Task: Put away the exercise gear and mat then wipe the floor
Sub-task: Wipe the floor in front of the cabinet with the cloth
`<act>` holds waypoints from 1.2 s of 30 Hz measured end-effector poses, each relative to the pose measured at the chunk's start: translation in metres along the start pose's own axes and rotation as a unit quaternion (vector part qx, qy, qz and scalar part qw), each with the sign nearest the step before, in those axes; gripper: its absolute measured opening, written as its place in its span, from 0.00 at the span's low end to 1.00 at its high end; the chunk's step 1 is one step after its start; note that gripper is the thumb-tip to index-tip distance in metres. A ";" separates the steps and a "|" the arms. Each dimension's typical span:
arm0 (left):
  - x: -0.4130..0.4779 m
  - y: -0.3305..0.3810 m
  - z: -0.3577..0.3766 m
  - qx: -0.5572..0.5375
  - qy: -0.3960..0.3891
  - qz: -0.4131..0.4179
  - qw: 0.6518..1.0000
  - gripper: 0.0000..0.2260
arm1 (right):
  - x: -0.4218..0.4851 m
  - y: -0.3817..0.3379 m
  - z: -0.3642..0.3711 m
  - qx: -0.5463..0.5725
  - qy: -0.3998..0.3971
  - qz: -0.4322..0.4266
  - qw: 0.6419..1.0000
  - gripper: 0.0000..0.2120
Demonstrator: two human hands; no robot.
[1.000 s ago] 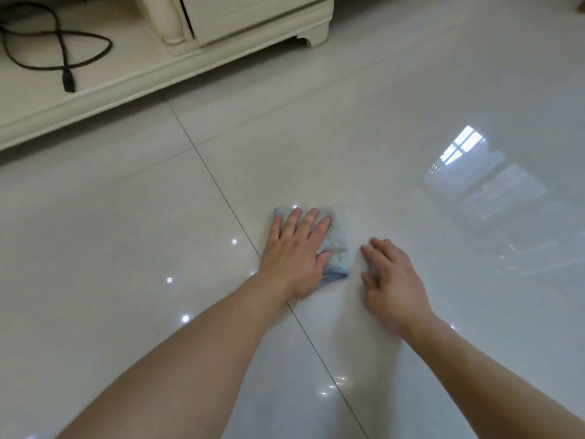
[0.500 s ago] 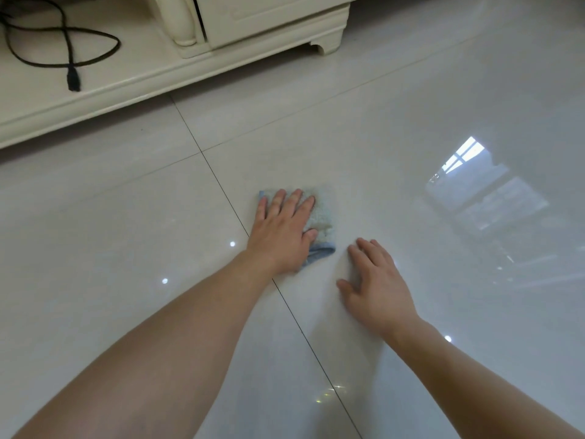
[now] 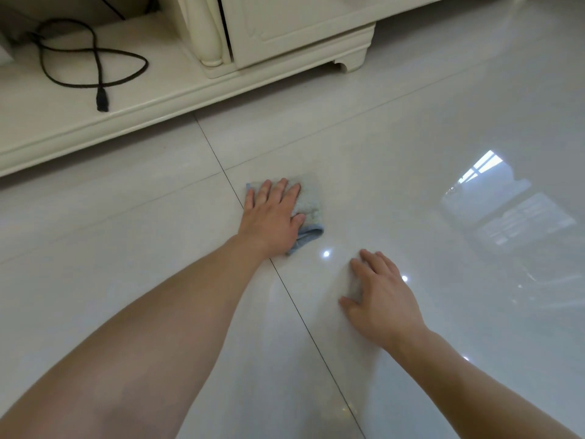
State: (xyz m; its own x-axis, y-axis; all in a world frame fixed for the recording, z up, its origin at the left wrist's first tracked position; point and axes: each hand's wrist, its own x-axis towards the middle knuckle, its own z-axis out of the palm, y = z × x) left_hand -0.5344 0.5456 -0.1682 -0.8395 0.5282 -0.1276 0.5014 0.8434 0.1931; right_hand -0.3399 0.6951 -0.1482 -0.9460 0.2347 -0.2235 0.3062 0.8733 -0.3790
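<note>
A small folded pale blue cloth lies flat on the glossy white tiled floor. My left hand presses down on it with fingers spread, covering most of it; only its right side and lower corner show. My right hand rests flat on the bare tile nearer to me and to the right, fingers apart, holding nothing. No exercise gear or mat is in view.
A cream cabinet on a low plinth runs along the top of the view. A black cable with a plug lies looped on the plinth at the upper left. A dark grout line runs diagonally under my left wrist.
My left hand has slid the cloth forward across the tile toward the cabinet. My right hand stays planted on the floor and now trails further behind the cloth.
</note>
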 end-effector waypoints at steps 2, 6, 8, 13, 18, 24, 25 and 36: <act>0.009 -0.006 -0.003 0.000 -0.003 -0.005 1.000 0.29 | 0.012 -0.010 -0.002 0.003 0.010 -0.009 1.000 0.32; 0.025 -0.018 -0.008 -0.001 -0.007 -0.003 1.000 0.29 | 0.054 -0.037 0.000 -0.005 -0.012 -0.037 0.999 0.44; 0.033 -0.023 -0.008 0.001 -0.007 -0.001 1.000 0.29 | 0.068 -0.044 0.001 -0.041 -0.026 -0.028 0.998 0.47; 0.057 -0.035 -0.012 0.005 -0.003 -0.010 1.000 0.29 | 0.070 -0.042 0.002 -0.048 -0.050 -0.014 0.997 0.47; 0.066 -0.042 -0.016 0.005 0.004 -0.014 1.000 0.29 | 0.071 -0.046 -0.001 -0.044 -0.068 -0.003 0.997 0.47; 0.060 -0.060 -0.024 -0.006 0.007 -0.037 0.999 0.28 | 0.070 -0.046 -0.001 -0.040 -0.066 -0.002 0.997 0.48; 0.056 -0.070 -0.026 -0.006 0.011 -0.052 0.999 0.28 | 0.070 -0.045 -0.001 -0.037 -0.066 -0.001 0.997 0.48; -0.026 -0.175 -0.037 -0.004 0.017 -0.174 0.985 0.28 | 0.068 -0.047 -0.005 -0.067 -0.069 0.003 0.995 0.48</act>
State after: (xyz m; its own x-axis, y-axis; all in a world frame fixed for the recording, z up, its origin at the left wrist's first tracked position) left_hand -0.6082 0.3807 -0.1627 -0.9666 0.2037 -0.1553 0.1807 0.9720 0.1503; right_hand -0.4193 0.6723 -0.1411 -0.9183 0.1866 -0.3491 0.2854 0.9232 -0.2573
